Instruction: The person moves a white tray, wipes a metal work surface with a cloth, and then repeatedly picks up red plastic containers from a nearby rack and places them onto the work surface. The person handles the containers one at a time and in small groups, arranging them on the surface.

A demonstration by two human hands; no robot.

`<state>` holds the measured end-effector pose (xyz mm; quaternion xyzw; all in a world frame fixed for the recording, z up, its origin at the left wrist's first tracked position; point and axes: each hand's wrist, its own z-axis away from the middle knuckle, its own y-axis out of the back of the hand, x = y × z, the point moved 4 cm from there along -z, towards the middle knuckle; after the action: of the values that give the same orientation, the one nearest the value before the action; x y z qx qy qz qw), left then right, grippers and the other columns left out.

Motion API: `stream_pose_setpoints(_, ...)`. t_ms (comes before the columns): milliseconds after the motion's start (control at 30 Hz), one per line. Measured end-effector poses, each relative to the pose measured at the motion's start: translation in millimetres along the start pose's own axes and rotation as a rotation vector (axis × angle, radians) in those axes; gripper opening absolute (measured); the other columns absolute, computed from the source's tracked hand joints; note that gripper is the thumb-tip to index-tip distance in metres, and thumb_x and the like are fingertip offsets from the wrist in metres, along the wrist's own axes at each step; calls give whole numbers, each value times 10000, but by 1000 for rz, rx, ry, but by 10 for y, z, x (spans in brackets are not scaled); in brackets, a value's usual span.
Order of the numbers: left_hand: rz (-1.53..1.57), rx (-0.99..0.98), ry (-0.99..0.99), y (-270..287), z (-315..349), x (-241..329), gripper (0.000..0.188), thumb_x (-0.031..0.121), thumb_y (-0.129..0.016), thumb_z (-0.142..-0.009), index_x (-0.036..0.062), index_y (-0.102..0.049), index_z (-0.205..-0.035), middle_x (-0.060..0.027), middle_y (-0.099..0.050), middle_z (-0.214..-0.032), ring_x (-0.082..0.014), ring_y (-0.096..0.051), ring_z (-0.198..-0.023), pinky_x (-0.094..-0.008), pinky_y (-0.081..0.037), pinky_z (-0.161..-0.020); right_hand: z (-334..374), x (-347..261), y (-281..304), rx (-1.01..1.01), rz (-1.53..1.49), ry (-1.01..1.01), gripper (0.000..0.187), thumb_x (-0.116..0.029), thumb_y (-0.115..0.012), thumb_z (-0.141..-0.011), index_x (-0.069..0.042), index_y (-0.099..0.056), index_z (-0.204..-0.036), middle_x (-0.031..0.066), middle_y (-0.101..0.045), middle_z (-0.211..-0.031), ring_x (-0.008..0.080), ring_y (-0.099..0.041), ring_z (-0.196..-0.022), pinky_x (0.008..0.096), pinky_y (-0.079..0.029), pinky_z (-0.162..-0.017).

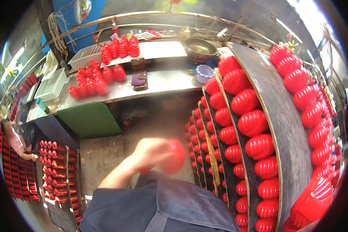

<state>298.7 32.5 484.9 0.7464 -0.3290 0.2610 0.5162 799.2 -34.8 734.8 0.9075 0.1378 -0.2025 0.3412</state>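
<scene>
A red ribbed lantern-shaped piece (pixel 174 155) is being gripped by the left hand (pixel 150 152) near the middle of the view, the piece lying at the right of the fingers, which are being curled around it; motion blur is hiding finer detail. The bare forearm is being raised from the lower left, above a dark apron (pixel 174 210). The right hand is not being shown. Racks of matching red pieces (pixel 253 123) are being kept at the right.

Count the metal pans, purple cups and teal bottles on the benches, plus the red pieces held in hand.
Metal pan: 1
Purple cup: 1
Teal bottle: 1
Red piece, blurred, in the left hand: 1
Total: 4
</scene>
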Motion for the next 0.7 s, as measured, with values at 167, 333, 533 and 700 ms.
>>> stream_pose_setpoints(167,-128,35,326,255,540,-970,257,263,-794,-770,79,-716,-931,-127,-698,-831,-300,-685,-739,-374,-554,-673,-190,-711,-1276,-241,-286,83,216,-228,-590,-962,-18,-594,-1016,33,-550,-809,82,-459,-619,236,-341,-554)
stream_pose_setpoints(333,-117,48,708,724,672,-1594,293,318,-755,-797,71,-717,-951,-110,-716,-896,-300,-697,-812,-388,-551,-726,-300,-1365,-2236,-428,-476,144,262,-294,-596,-993,-42,-564,-1061,-17,-503,-792,24,-386,-547,197,-268,-482)
stream_pose_setpoints(533,-194,313,533,1167,326,-1785,239,185,-801,-771,78,-737,-975,-93,-713,-853,-213,-687,-722,-330,-555,-700,1,-1916,-3783,-643,-671,-15,179,-181,-663,-940,-29,-610,-1019,-25,-545,-760,12,-433,-522,175,-297,-445)
stream_pose_setpoints(700,-118,439,592,1460,-134,-1991,224,75,-818,-747,14,-712,-935,-110,-706,-840,-177,-673,-731,-295,-536,-689,491,-2138,-5083,-842,-812,-206,94,-11,-639,-936,-20,-624,-1028,-36,-572,-790,13,-497,-659,172,-384,-566)
